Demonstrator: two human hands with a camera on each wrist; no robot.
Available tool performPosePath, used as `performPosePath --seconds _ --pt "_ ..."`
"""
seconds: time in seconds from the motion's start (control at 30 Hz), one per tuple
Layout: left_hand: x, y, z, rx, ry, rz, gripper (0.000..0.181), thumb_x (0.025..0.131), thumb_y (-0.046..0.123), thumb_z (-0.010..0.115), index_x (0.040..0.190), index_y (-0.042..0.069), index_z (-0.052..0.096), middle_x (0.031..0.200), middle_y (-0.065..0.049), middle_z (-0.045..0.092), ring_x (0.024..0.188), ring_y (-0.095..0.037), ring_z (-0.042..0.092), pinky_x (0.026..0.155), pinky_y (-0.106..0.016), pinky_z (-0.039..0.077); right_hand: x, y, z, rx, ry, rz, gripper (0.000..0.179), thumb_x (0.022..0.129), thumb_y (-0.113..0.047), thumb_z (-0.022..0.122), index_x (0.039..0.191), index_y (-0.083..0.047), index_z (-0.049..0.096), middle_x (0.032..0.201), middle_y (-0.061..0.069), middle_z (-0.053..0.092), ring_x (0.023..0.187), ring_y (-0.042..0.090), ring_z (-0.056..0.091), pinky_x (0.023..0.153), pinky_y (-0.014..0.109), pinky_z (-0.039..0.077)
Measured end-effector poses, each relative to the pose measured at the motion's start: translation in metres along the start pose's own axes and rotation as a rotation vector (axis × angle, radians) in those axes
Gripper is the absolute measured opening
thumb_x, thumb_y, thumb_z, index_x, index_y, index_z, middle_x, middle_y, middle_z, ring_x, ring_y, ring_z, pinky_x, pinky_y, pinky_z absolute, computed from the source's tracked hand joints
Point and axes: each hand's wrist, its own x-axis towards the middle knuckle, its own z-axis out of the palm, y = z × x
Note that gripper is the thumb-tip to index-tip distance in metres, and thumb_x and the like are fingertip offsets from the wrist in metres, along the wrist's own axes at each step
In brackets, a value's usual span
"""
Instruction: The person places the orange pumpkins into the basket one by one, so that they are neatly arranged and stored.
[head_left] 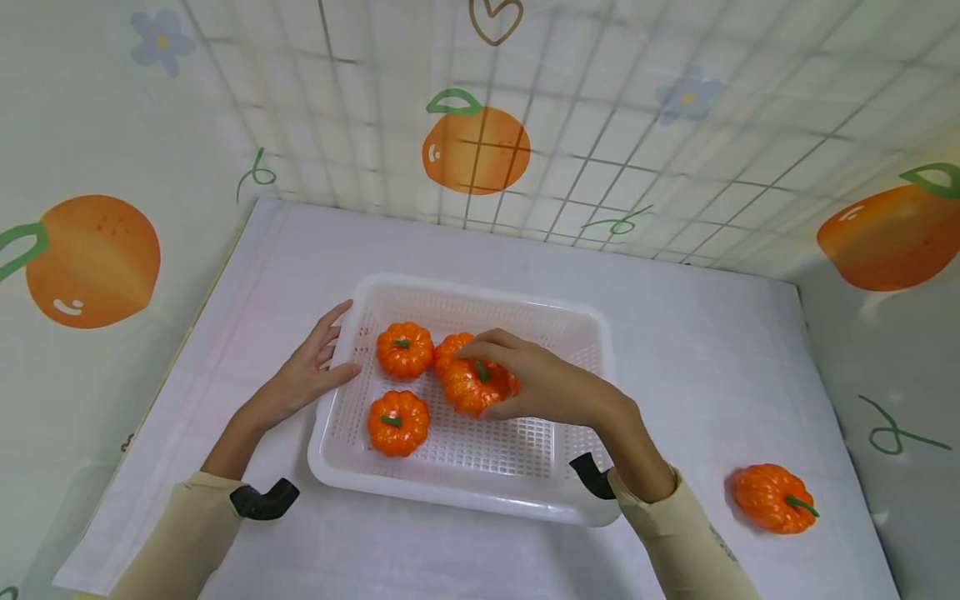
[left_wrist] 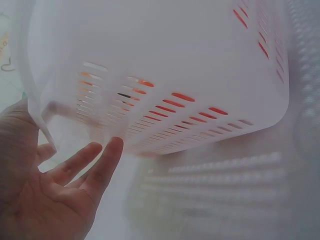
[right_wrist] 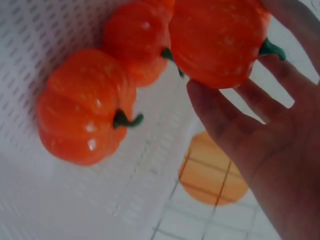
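Note:
My right hand (head_left: 543,379) holds a small orange toy pumpkin (head_left: 468,392) with a green stem over the middle of a white plastic basket (head_left: 465,498). Thumb and fingers lie around its sides, as the right wrist view also shows. Behind it, partly covered, is another pumpkin (head_left: 448,350). Two more, an upper pumpkin (head_left: 405,360) and a lower pumpkin (head_left: 397,429), sit at the basket's left end. At the left rim is my left hand (head_left: 296,383), thumb over the edge and fingers extended along the outside; in the left wrist view they are spread beside the slotted wall.
One pumpkin (head_left: 774,498) lies outside the basket, on the right part of the white-covered table (head_left: 697,375). A wire grid (head_left: 600,142) behind a fruit-printed sheet stands along the back, and printed sheets hang at both sides.

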Motion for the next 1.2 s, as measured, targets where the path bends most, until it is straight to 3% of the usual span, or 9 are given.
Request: performPosePath --seconds 0.27,0.53,0.83,1.2 --pt "0.0 -0.001 0.001 0.001 0.001 0.003 0.087 0.096 0.009 0.064 0.159 0.036 0.011 0.15 -0.019 0.031 0.125 -0.046 0.05 0.084 -0.054 0.056 0.011 -0.004 0.018 -0.051 -0.131 -0.024 0.063 0.08 -0.02 0.081 0.138 -0.028 0.056 0.137 -0.017 0.046 0.124 0.005 0.043 0.102 0.03 0.045" --pt "0.001 -0.002 0.0 -0.003 0.002 0.006 0.087 0.095 0.009 0.064 0.159 0.037 0.012 0.15 -0.019 0.032 0.125 -0.045 0.05 0.084 -0.053 0.057 0.014 0.002 0.032 -0.088 -0.22 0.011 0.069 0.081 -0.019 0.082 0.143 -0.026 0.053 0.148 -0.009 0.044 0.135 0.011 0.04 0.109 0.035 0.041" --pt "0.001 -0.002 -0.001 -0.014 -0.003 0.006 0.086 0.096 0.009 0.064 0.158 0.038 0.012 0.149 -0.017 0.032 0.126 -0.043 0.05 0.085 -0.048 0.058 0.013 0.006 0.042 -0.144 -0.233 -0.025 0.066 0.082 -0.015 0.083 0.141 -0.021 0.054 0.143 -0.008 0.046 0.131 0.011 0.043 0.108 0.032 0.042" --pt "0.0 -0.003 -0.002 -0.014 -0.005 0.005 0.086 0.096 0.01 0.064 0.158 0.038 0.012 0.15 -0.016 0.032 0.126 -0.044 0.049 0.086 -0.052 0.056 0.016 0.008 0.051 -0.204 -0.248 -0.047 0.068 0.081 -0.017 0.084 0.141 -0.022 0.053 0.143 -0.005 0.046 0.13 0.013 0.046 0.107 0.03 0.044"
